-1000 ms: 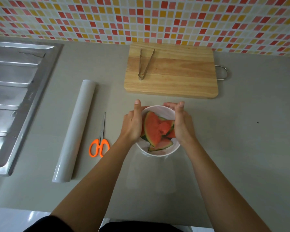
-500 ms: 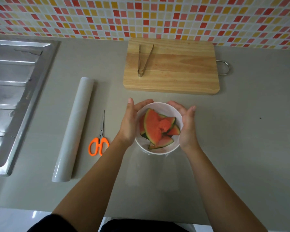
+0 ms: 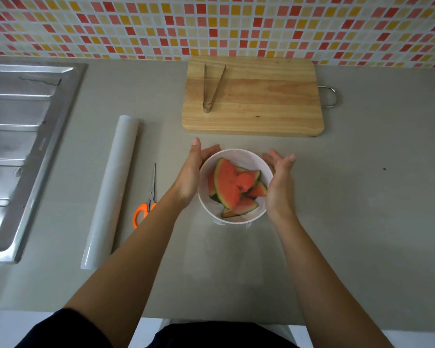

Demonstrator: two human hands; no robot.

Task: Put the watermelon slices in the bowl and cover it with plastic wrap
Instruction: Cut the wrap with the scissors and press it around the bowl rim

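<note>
A white bowl (image 3: 239, 156) holding several red watermelon slices (image 3: 230, 188) stands on the grey counter in front of the cutting board. My left hand (image 3: 190, 175) lies along the bowl's left side, thumb up, fingertips curled against the far rim. At the bowl's right side, my right hand (image 3: 279, 183) has its fingers spread and lifted off the rim. A faint clear sheet of plastic wrap (image 3: 236, 252) lies flat on the counter just in front of the bowl. The plastic wrap roll (image 3: 111, 189) lies to the left.
Orange-handled scissors (image 3: 148, 197) lie between the roll and my left arm. A wooden cutting board (image 3: 261, 101) with metal tongs (image 3: 211, 87) on it sits behind the bowl by the tiled wall. A steel sink drainboard (image 3: 23, 146) fills the far left.
Both hands were cupped tightly around the bowl; now they have loosened and spread outward, the right hand most. The bowl sits slightly further right than before.
</note>
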